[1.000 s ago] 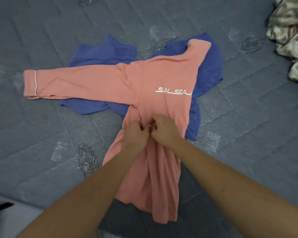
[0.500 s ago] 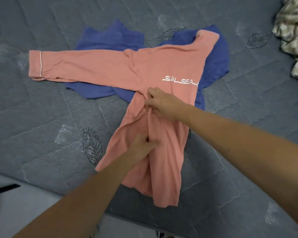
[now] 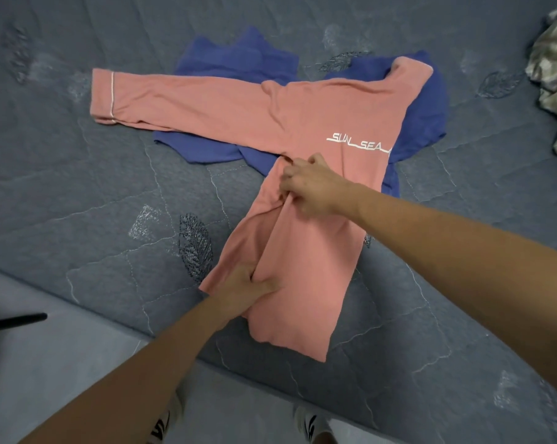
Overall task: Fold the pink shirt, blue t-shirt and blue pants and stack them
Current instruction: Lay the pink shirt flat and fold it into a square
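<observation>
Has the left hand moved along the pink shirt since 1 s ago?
Yes. The left hand slid from mid-body toward the pink shirt hem, away from the SUN SEA print.

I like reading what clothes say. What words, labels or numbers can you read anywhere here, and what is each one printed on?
"SUN SEA": white underlined letters on the chest of the pink shirt, just beyond the right hand.
The shoes at the bottom edge carry dark markings, too blurred to read as letters.
No readable text on the blue clothes, the grey quilted cover or the patterned cloth at the right edge.
</observation>
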`<state>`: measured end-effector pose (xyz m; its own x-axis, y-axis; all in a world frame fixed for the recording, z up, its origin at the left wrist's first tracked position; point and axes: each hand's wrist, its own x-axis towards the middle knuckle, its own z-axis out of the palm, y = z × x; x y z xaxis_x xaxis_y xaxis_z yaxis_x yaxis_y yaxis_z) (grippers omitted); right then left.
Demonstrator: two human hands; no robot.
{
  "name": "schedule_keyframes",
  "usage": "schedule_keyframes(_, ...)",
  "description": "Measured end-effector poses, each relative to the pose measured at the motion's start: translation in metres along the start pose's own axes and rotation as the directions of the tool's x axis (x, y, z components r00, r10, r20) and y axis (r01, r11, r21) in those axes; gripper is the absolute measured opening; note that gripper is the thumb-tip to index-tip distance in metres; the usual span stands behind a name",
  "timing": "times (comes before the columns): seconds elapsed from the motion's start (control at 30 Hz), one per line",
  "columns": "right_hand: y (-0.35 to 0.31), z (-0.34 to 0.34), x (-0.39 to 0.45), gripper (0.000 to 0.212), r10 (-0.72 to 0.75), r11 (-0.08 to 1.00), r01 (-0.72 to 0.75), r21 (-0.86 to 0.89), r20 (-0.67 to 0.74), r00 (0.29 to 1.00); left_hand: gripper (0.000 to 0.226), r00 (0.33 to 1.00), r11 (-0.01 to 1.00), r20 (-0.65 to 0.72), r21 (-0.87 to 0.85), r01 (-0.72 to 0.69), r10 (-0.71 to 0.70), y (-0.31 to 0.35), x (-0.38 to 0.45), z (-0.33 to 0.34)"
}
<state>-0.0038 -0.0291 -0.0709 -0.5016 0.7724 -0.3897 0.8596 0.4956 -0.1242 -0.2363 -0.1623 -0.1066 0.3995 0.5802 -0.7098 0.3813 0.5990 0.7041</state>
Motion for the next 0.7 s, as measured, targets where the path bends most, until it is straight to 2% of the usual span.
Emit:
schedule_keyframes(0.1, -0.001, -0.005, 0.005, 0.031, 0.072, 0.997, -0.07, 0.031, -0.077, 0.994, 0.023, 0.998, 0.997, -0.054, -0.062, -0.046, 0.042, -0.003, -0.01, -0.02)
schedule_keyframes(0.17, 0.0, -0.004, 0.011, 0.026, 0.124, 0.992, -0.118, 0.051, -0.138, 0.983, 0.026, 0.983, 0.995, -0.164, -0.053, -0.087, 0.077, -0.009, -0.012, -0.034)
schedule_keyframes(0.3, -0.005, 0.004, 0.025, 0.026, 0.208, 0.978, -0.204, 0.042, -0.148, 0.967, 0.041, 0.931, 0.976, -0.321, 0.181, -0.119, 0.174, -0.031, -0.01, -0.063)
schedule_keyframes(0.4, -0.016, 0.018, 0.03, 0.026, 0.286, 0.958, -0.278, 0.07, -0.179, 0.941, 0.024, 0.874, 0.93, -0.414, 0.353, -0.103, 0.254, -0.042, -0.011, -0.073)
schedule_keyframes(0.47, -0.025, 0.027, 0.029, 0.038, 0.358, 0.932, -0.358, 0.051, -0.264, 0.896, 0.019, 0.849, 0.905, -0.441, 0.414, -0.097, 0.293, -0.046, -0.014, -0.072)
schedule_keyframes(0.57, -0.035, 0.038, 0.024, 0.066, 0.475, 0.877, -0.47, 0.1, -0.334, 0.815, 0.041, 0.818, 0.863, -0.459, 0.498, -0.085, 0.346, -0.051, -0.015, -0.067)
schedule_keyframes(0.63, -0.04, 0.049, 0.02, 0.075, 0.559, 0.829, -0.521, 0.204, -0.337, 0.757, 0.046, 0.817, 0.822, -0.441, 0.566, -0.069, 0.372, -0.048, -0.013, -0.063)
schedule_keyframes(0.7, -0.043, 0.06, 0.017, 0.078, 0.651, 0.754, -0.559, 0.345, -0.283, 0.704, 0.042, 0.853, 0.83, -0.406, 0.555, -0.056, 0.329, -0.044, -0.01, -0.061)
